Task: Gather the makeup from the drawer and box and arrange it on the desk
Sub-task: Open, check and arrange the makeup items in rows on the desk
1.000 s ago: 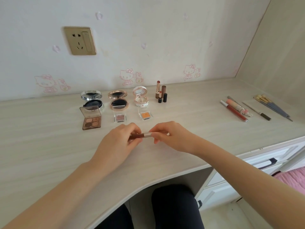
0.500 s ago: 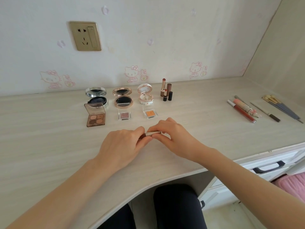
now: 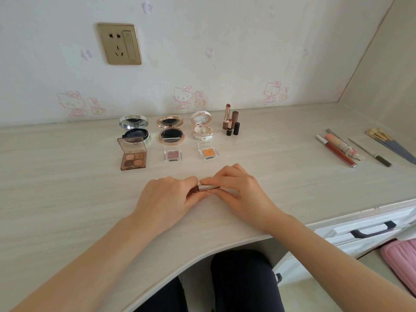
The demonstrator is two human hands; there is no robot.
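Two hands meet at the near middle of the worktop (image 3: 56,188), both pinching one slim makeup tube (image 3: 208,188) that lies crosswise between them. I cannot tell whether it touches the surface. The left hand (image 3: 167,197) curls thumb and fingers round the dark brown end and hides most of it. The right hand (image 3: 238,192) pinches the silver end between thumb and forefinger, its other fingers bent beneath. The fingertips of the two hands nearly meet over the tube.

Beyond the hands, toward the wall, stand open cases in two rows. Ahead and left of the left hand lies a four-pan eyeshadow palette (image 3: 132,155), with a silver cushion compact (image 3: 135,129) just behind it. Straight ahead of the hands is a pink single eyeshadow (image 3: 172,154), and behind it a rose-gold compact (image 3: 171,129). Ahead of the right hand is an orange single eyeshadow (image 3: 208,152), and behind it a white floral compact (image 3: 202,127). Just right of that compact, upright lipsticks (image 3: 231,120) stand close together.

Well off to the right of the right hand lie lip gloss tubes (image 3: 337,152), a slim pencil (image 3: 371,152) and, furthest out, a bundle of brushes (image 3: 389,143), all slanting. Below the worktop edge, right of the right forearm, a white drawer (image 3: 337,233) shows a black handle.
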